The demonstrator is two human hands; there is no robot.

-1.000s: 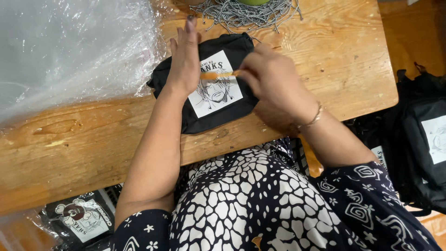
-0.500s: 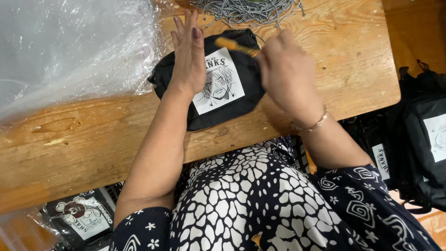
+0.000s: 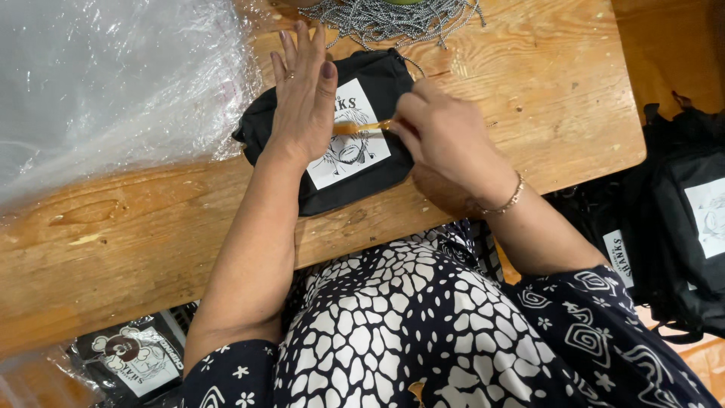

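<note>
— While the left hand (image 3: pixel 306 98) lies flat, what does the right hand's (image 3: pixel 445 136) grip hold?
— A thin orange stick (image 3: pixel 362 127), pinched, over the black pouch (image 3: pixel 340 128) on the wooden table (image 3: pixel 136 234).

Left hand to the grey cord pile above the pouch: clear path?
Probably yes. The left hand lies flat on the black pouch, fingertips pointing at the cord pile, with only bare wooden table between.
</note>
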